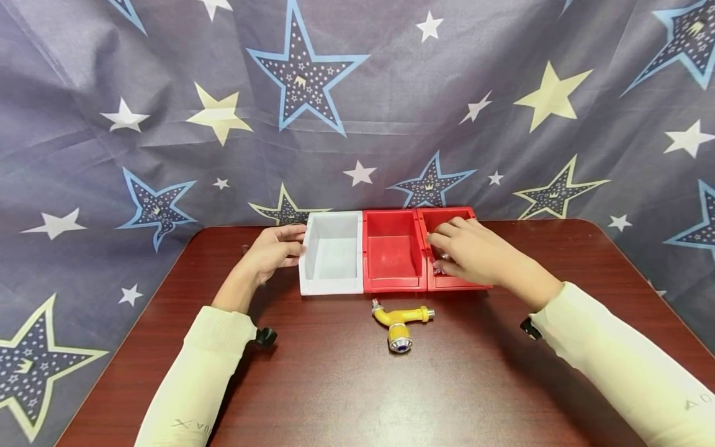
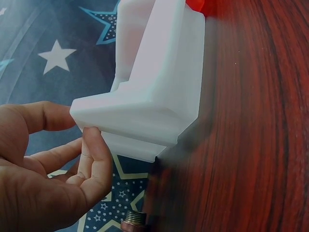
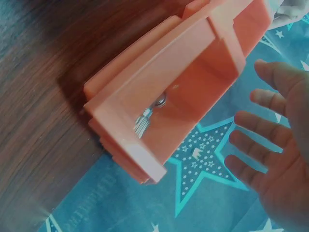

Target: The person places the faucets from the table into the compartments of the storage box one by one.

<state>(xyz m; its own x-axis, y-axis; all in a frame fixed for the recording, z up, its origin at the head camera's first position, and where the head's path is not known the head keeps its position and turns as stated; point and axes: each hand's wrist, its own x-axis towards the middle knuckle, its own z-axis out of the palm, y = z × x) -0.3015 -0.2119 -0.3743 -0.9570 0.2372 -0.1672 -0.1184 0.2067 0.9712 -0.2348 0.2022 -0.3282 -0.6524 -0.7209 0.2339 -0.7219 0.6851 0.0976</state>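
My left hand [image 1: 274,251] is at the left side of the white bin [image 1: 332,288], its fingertips touching the outer wall. In the left wrist view, the fingers [image 2: 96,145] are partly bent beside the wall of the white bin [image 2: 159,82] and are not wrapped round it. My right hand [image 1: 472,248] is over the right red bin [image 1: 458,282]. Seen from the right wrist, this hand [image 3: 275,145] has loose, spread fingers and holds nothing visible. Small shiny metal pieces [image 3: 143,123] lie inside the red bin [image 3: 145,82]; the head view mostly hides them behind the hand.
Between the white and right red bins sits another red bin [image 1: 394,282]. A yellow tap [image 1: 399,320] with metal ends lies on the brown table [image 1: 357,385] before the bins. A threaded metal fitting [image 2: 135,217] shows near the left hand. A star-patterned cloth [image 1: 380,99] hangs behind.
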